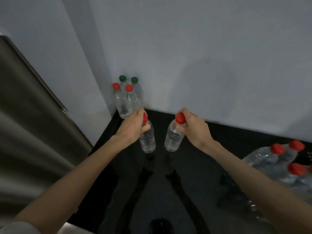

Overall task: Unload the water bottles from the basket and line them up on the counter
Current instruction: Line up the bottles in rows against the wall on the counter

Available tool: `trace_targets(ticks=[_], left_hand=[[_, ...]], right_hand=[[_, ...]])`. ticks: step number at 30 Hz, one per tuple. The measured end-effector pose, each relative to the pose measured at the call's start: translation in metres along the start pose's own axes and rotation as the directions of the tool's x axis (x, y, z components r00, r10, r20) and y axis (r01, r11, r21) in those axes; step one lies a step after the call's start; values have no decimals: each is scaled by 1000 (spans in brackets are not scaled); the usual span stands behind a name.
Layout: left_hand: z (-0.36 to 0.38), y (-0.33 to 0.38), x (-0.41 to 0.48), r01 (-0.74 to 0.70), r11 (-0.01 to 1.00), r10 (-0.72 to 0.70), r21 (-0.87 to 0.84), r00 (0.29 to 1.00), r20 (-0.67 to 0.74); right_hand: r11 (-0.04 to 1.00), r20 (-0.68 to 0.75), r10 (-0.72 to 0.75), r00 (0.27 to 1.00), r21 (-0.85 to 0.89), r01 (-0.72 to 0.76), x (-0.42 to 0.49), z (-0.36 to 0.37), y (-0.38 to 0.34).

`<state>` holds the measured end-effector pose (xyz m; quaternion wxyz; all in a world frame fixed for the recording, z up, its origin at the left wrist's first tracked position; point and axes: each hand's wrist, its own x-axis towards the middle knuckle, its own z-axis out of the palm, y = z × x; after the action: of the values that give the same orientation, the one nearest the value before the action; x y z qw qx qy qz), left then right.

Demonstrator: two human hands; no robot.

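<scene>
My left hand [133, 125] grips the neck of a clear red-capped water bottle [148, 141] held upright over the glossy black counter [158, 183]. My right hand [192, 126] holds a second red-capped bottle [173, 139] by its cap, slightly tilted. Whether either bottle touches the counter I cannot tell. Several bottles [127, 100], two with green caps and two with red, stand together in the back left corner against the wall. At the right edge lie more red-capped bottles [280, 159]; the basket around them is barely visible.
A grey-brown tall appliance or cabinet side [33, 115] borders the counter on the left. A pale wall [202, 56] runs along the back. The counter's front edge [81, 223] shows at the bottom left.
</scene>
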<state>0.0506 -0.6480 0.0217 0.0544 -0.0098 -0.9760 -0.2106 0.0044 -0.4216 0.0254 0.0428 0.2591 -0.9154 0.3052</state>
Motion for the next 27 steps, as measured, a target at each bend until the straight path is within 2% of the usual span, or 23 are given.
trace_targets(ticks=[8, 15, 20, 23, 27], left_hand=[[-5, -73, 86, -148, 989, 148, -8, 985, 88], [15, -101, 146, -210, 975, 198, 71, 970, 140], [27, -102, 175, -184, 980, 174, 78, 978, 114], [27, -103, 175, -230, 971, 221, 72, 969, 113], [22, -115, 162, -225, 974, 226, -38, 974, 32]], right_hand=[[971, 3, 205, 979, 122, -204, 67, 57, -18], [956, 14, 281, 960, 80, -281, 110, 84, -12], [964, 20, 252, 967, 83, -253, 124, 95, 0], [966, 1, 237, 971, 101, -236, 128, 100, 5], [965, -4, 233, 972, 126, -231, 127, 104, 11]])
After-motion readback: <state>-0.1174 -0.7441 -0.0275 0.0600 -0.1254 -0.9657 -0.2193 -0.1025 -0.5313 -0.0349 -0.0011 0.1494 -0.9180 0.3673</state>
